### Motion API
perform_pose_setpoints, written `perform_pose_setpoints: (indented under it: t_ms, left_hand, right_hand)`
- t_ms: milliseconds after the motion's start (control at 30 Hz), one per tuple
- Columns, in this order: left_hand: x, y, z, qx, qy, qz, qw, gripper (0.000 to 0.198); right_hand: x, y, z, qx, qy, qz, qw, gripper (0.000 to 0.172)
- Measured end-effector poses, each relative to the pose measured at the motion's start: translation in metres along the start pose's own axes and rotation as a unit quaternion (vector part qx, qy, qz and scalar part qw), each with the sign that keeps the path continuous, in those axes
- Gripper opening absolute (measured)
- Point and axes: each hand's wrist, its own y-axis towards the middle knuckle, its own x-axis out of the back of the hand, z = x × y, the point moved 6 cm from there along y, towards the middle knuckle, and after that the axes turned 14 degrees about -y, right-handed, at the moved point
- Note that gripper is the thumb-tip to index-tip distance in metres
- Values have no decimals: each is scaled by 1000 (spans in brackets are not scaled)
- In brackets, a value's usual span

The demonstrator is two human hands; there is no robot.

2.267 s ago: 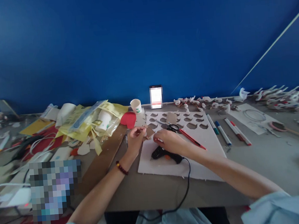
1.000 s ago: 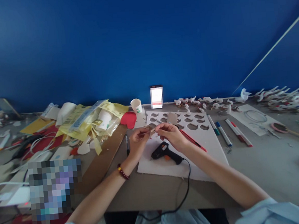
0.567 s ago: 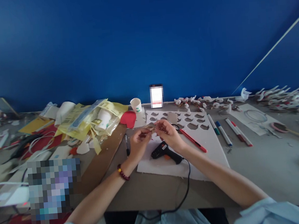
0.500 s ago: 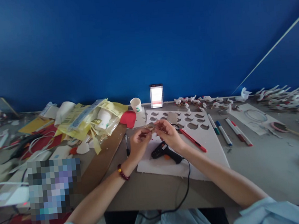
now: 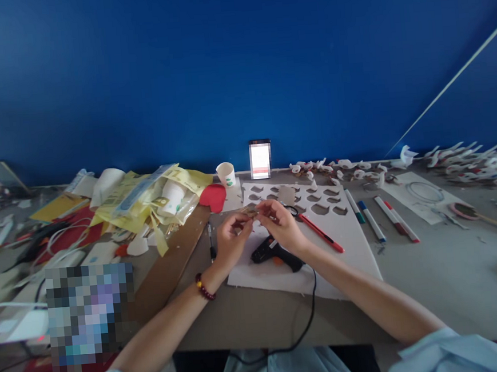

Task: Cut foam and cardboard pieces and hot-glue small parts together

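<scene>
Both my hands meet above a white foam sheet (image 5: 348, 247) with several shapes cut out of it. My left hand (image 5: 230, 242), with a bead bracelet on the wrist, pinches a small brown craft piece (image 5: 251, 211). My right hand (image 5: 284, 225) pinches the same piece from the right side. A black hot glue gun (image 5: 275, 255) lies on the sheet just below my right hand, and its black cord (image 5: 305, 319) runs toward me.
Black scissors and a red utility knife (image 5: 321, 233) lie right of my hands, several markers (image 5: 374, 217) beyond. A paper cup (image 5: 226, 174), a red heart cutout (image 5: 213, 198), yellow bags (image 5: 146, 202) and a cardboard strip (image 5: 169, 267) fill the left. Small white cutouts (image 5: 350, 169) line the wall.
My right hand left the glue gun on the sheet and rose to join my left hand on the small brown piece. Over the last half second, both hands barely move.
</scene>
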Motion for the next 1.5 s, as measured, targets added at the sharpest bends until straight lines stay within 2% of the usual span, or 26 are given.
perform_pose_setpoints:
  t_ms: [1000, 1267, 1500]
  left_hand:
    - [0, 1, -2, 12, 7, -5, 1000, 15]
    - [-4, 0, -12, -36, 41, 20, 998, 11]
    - [-6, -2, -31, -145, 112, 31, 983, 7]
  right_hand:
    - [5, 0, 2, -4, -32, -4, 999, 19]
    - [9, 0, 6, 27, -51, -20, 998, 17]
    - [18, -7, 30, 105, -142, -55, 983, 13]
